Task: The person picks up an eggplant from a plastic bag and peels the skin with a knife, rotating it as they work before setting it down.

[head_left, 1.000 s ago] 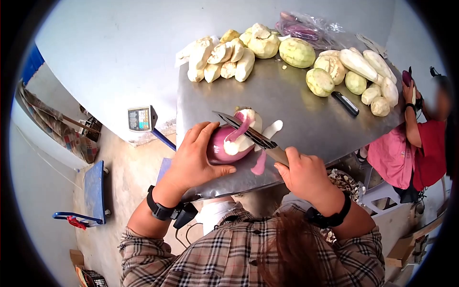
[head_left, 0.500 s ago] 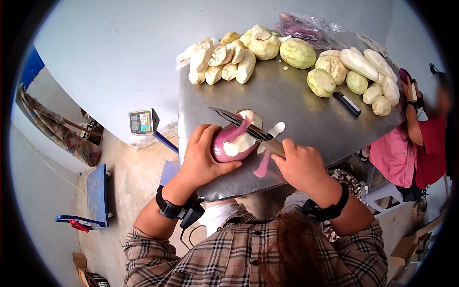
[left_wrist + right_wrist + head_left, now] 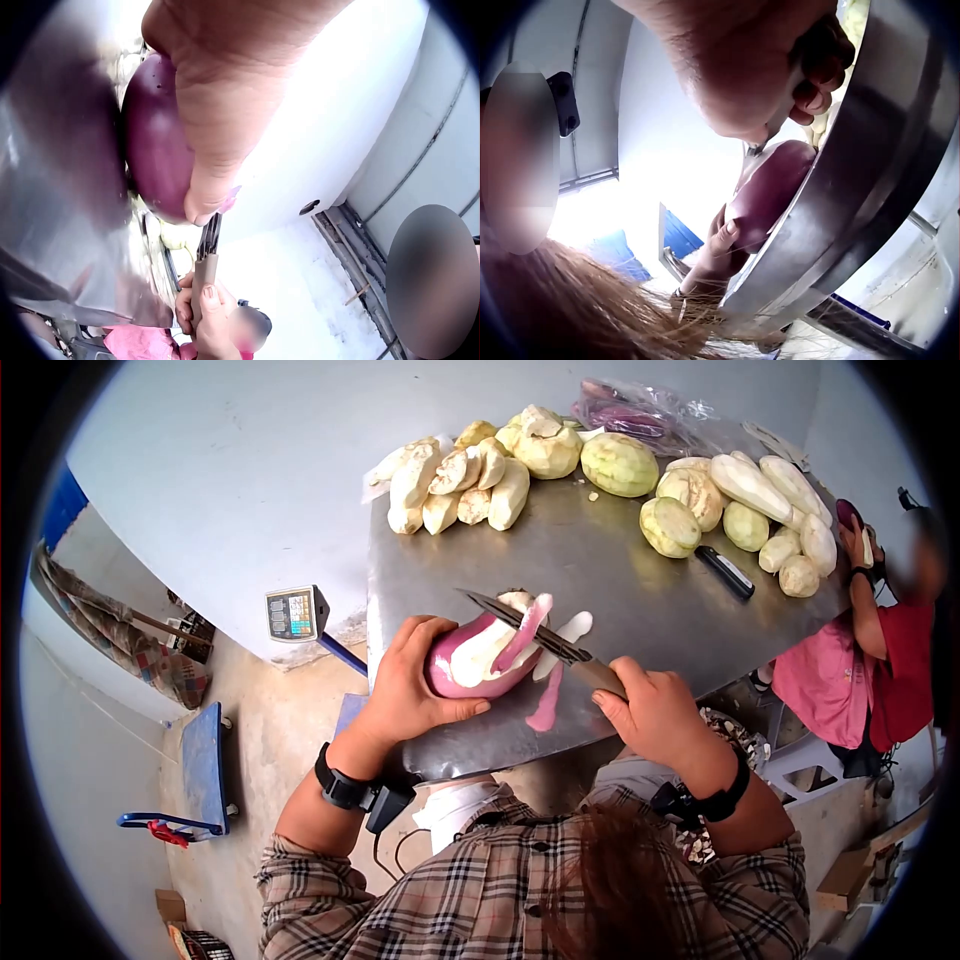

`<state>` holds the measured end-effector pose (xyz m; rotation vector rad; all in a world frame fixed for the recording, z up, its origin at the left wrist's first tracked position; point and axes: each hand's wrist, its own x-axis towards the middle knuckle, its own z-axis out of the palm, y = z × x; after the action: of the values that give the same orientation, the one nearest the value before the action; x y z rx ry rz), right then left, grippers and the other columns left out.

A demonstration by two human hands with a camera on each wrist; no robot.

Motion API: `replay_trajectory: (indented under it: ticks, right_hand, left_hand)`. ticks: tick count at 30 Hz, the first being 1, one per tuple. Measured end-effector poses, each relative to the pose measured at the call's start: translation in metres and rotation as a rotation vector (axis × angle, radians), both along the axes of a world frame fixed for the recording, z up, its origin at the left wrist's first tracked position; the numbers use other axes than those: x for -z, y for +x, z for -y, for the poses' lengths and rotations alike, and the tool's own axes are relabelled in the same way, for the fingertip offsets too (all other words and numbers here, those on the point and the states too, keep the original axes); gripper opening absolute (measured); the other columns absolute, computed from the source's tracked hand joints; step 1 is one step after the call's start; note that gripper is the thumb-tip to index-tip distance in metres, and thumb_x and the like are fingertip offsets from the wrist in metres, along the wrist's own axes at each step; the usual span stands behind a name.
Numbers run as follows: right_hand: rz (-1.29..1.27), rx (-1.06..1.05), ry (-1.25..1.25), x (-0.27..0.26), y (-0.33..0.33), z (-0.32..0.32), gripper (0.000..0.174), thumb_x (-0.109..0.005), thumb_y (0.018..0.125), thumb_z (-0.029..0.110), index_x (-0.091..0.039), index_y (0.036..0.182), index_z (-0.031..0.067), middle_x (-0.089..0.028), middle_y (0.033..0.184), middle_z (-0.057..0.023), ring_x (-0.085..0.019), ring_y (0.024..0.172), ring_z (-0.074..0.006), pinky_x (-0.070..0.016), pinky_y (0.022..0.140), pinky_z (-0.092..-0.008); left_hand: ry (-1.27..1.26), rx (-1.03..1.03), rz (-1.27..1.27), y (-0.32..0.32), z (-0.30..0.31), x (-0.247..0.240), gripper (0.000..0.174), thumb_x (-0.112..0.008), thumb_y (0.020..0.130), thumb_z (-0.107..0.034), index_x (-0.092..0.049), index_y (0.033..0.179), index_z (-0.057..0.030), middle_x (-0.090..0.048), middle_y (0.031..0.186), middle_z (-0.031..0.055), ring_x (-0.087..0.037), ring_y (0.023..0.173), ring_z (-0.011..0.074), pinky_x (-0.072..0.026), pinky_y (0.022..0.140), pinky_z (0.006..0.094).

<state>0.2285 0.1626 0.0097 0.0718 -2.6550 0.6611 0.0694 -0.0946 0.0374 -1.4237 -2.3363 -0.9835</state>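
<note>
A purple eggplant (image 3: 450,660), partly peeled to white flesh, lies on the metal table near its front edge. The left hand (image 3: 405,685) grips its left end, thumb along the near side; in the left wrist view the eggplant (image 3: 154,142) shows unpeeled purple skin. The right hand (image 3: 655,715) is curled round the handle of a peeling knife (image 3: 590,668), whose blade lies across the eggplant's upper right part. A strip of purple peel (image 3: 530,632) hangs over the blade. Loose peel (image 3: 543,705) lies on the table just right of the eggplant.
Peeled eggplants (image 3: 412,485) are piled at the back left, with several more (image 3: 750,490) at the back right beside a black-handled tool (image 3: 724,572). A plastic bag (image 3: 640,420) of purple eggplants lies behind. Another person (image 3: 900,650) works at the right; a scale display (image 3: 292,614) stands left.
The blade has moved right across the eggplant along with the right hand. The peel strip now stands further right, and more white flesh shows. The left hand keeps its grip.
</note>
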Motion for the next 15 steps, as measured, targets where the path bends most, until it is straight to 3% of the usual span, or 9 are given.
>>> replay_trajectory:
  ticks: [7,15]
  right_hand:
    - [-0.031,-0.041,0.025,0.002,-0.012,0.01,0.032,-0.063,0.088,0.031,-0.045,0.086,0.0045,-0.057,0.056,-0.0158,-0.058,0.052,-0.039,-0.0458,0.047,-0.0476]
    - [0.015,0.01,0.01,-0.002,-0.024,0.006,0.03,-0.063,0.088,0.03,-0.048,0.088,0.0033,-0.058,0.062,-0.02,-0.057,0.06,-0.0435,-0.0452,0.054,-0.051]
  left_hand:
    - [0.0,0.039,0.062,-0.003,0.001,0.001,0.081,-0.089,0.053,-0.039,-0.054,0.114,0.0014,-0.057,0.106,0.017,-0.058,0.098,0.034,-0.0478,0.087,0.0388]
    - [0.004,0.047,0.06,-0.004,0.001,0.001,0.081,-0.089,0.052,-0.039,-0.054,0.113,0.0012,-0.058,0.106,0.0174,-0.058,0.097,0.0341,-0.0474,0.087,0.0384]
